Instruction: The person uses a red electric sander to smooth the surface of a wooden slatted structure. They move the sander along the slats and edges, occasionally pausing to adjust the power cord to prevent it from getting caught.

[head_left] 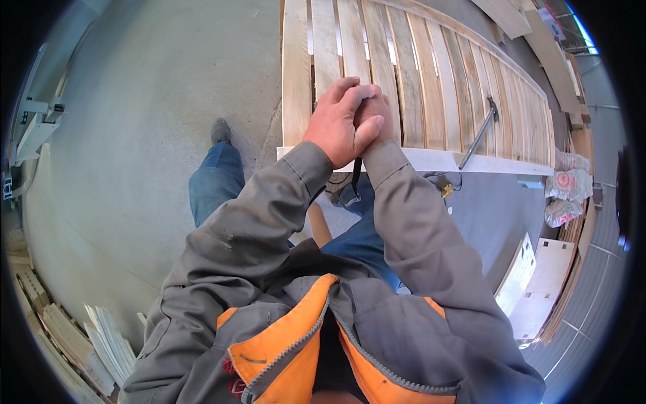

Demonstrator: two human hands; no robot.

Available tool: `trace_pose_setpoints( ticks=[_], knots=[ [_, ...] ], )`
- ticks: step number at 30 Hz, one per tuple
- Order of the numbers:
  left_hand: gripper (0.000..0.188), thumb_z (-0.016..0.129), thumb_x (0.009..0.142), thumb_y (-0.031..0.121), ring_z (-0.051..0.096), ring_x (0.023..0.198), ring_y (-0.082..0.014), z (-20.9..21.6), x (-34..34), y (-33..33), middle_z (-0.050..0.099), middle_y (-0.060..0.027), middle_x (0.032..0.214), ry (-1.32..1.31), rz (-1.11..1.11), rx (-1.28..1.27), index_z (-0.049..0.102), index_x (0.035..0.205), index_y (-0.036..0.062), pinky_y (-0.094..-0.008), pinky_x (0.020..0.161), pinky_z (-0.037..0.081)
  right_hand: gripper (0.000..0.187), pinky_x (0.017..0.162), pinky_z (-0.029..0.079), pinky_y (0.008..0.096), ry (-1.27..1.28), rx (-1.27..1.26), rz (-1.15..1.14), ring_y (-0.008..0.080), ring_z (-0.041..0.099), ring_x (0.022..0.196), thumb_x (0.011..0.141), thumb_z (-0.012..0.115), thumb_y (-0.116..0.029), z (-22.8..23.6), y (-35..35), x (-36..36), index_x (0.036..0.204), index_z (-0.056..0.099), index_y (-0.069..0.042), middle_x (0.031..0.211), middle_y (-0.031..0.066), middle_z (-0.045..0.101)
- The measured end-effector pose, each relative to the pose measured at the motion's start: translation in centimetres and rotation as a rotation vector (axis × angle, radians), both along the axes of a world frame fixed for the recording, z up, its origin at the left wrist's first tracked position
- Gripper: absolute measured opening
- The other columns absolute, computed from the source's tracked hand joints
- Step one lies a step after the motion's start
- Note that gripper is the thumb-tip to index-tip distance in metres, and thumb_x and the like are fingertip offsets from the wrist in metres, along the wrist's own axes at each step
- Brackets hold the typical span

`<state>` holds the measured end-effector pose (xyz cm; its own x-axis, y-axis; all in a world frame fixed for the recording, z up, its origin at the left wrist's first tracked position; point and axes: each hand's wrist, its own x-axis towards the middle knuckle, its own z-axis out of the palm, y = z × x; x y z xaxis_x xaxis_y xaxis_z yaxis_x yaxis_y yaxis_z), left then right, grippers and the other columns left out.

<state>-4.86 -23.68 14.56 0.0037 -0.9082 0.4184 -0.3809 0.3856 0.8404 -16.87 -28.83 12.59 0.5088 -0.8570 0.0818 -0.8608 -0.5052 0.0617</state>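
Note:
Over the near left corner of a slatted wooden panel (434,87), my two hands are pressed together. My left hand (334,124) is closed, its fingers curled against my right hand (378,111). The right hand's fingers are mostly hidden behind the left, and whatever lies between the palms is out of sight. Below the hands, a narrow black piece (356,176) hangs down by the panel's edge; its kind is unclear. To the right, a claw hammer (479,138) lies across the slats, its handle reaching the near edge board (437,161), untouched by either hand.
Yellow-ended cord or fitting (446,190) shows beneath the panel. White boards with square holes (544,286) lean at the right, near patterned cloth bundles (567,185). Timber strips (74,337) are stacked at lower left. Grey floor (134,155) stretches along the left.

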Motion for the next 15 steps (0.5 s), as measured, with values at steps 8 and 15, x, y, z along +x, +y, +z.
trace_pose_setpoints(
  ticks=[8,15],
  knots=[
    [0.057,0.071,0.091,0.039,0.053,0.133,-0.0454,0.3,0.7,0.2,0.049,-0.0278,0.146,0.004,-0.01,0.06,0.059,0.137,0.0072,-0.0498,0.111,0.047,0.022,0.093,0.048,0.0403,-0.209,0.028,-0.052,0.0279,0.056,0.113,0.09,0.066,-0.033,-0.4,0.1,0.6,0.105,0.072,-0.018,0.11,0.0013,0.07],
    [0.057,0.071,0.091,0.038,0.053,0.134,-0.0445,0.3,1.0,0.6,0.049,-0.0275,0.147,-0.002,-0.008,0.054,0.059,0.138,0.0077,-0.0485,0.111,0.047,0.024,0.095,0.048,0.0377,-0.085,0.08,-0.029,0.0271,0.055,0.113,0.087,0.067,-0.03,1.6,0.9,1.6,0.106,0.072,-0.016,0.111,0.0024,0.07]
  ],
)
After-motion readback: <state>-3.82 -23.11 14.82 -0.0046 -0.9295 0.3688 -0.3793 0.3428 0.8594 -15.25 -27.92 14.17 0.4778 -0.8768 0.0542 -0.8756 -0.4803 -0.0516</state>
